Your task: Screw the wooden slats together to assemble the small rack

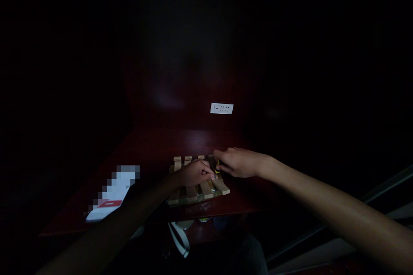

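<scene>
A rack of pale wooden slats lies on the dark red table, with the slats side by side. My left hand rests over the middle of it, fingers pinched near the right-hand slat. Whatever is between those fingertips is too small to make out. Coming in from the right, my right hand grips a small tool with a yellow-and-black handle. The tool's lower end points down at the slat, close to my left fingertips. Darkness and my fingers hide its exact kind.
The dark red tabletop meets a wall with a white socket plate. A partly blurred white-and-red package or sheet lies at the left. Below the front edge, a pale strap hangs near round items on a shelf. Surroundings are very dark.
</scene>
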Demonstrator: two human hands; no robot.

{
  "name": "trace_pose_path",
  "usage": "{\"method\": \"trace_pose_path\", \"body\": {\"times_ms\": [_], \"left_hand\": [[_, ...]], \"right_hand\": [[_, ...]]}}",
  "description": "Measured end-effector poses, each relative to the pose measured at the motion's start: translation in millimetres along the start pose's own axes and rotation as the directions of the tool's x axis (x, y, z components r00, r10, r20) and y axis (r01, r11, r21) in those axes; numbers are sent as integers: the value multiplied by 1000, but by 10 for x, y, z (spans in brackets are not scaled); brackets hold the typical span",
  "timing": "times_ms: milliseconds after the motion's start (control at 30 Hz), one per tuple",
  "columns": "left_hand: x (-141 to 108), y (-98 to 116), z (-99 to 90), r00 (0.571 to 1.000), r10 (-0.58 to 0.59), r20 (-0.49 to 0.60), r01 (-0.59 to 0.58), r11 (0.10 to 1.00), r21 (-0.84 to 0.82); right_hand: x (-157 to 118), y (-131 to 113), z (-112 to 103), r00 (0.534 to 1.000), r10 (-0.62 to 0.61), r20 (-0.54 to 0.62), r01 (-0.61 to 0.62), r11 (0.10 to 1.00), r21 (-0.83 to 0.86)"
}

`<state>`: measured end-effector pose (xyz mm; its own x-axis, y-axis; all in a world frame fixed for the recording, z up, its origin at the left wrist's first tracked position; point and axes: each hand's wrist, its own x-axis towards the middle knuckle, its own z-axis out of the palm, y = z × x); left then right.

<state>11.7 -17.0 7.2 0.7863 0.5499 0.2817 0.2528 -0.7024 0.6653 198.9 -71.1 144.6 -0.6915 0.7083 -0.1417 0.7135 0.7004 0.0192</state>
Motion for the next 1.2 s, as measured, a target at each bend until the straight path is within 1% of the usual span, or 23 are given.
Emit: {"method": "trace_pose_path", "body": {"times_ms": [133, 200, 267, 400, 467, 633, 700, 767, 833, 900, 967, 1100, 1200], "left_hand": [[-5, -27, 2, 999, 34, 7, -34, 999, 15], [-3, -10, -8, 999, 37, 5, -37, 999, 16], [1, 21, -20, 999, 33, 16, -33, 999, 13], [2, 63, -38, 1000, 22, 14, -22, 1000, 16], [-2, 63, -40, 999, 39, 9, -39, 999, 17], [-7, 27, -26, 999, 53, -1, -53, 998, 45], [-5, 11, -15, 998, 55, 3, -55, 998, 30], [-3, 2, -7, 998, 57, 13, -57, 998, 15], [-3, 3, -6, 998, 55, 25, -55, 998, 3], [-5, 13, -11, 999, 45, 31, -45, 999, 0], [-7, 26, -16, 999, 27, 16, -28, 1000, 13], [-8, 32, -18, 1000, 30, 0, -30, 999, 45], [2, 19, -16, 1000, 24, 14, -24, 1000, 17]], "right_hand": [[31, -8, -10, 998, 65, 18, -62, 991, -118], [37, -21, -19, 997, 70, 34, -66, 992, -112], [34, -36, -32, 997, 66, 50, -63, 996, -65], [21, -55, -65, 998, 22, 56, -22, 1000, -5], [21, -58, -74, 997, 24, 67, -22, 999, -23], [29, -58, -56, 994, 97, 54, -89, 987, -134], [19, -55, -43, 993, 102, 58, -95, 989, -109], [3, -48, -30, 993, 94, 78, -91, 995, -44], [-8, -39, -16, 994, 61, 91, -63, 998, 19], [-5, -29, -2, 996, 30, 88, -34, 999, 42], [11, -21, 8, 997, 25, 68, -26, 1000, 10], [47, -15, 9, 995, 89, 41, -84, 989, -121], [47, -22, 14, 993, 106, 59, -100, 990, -97]]}}
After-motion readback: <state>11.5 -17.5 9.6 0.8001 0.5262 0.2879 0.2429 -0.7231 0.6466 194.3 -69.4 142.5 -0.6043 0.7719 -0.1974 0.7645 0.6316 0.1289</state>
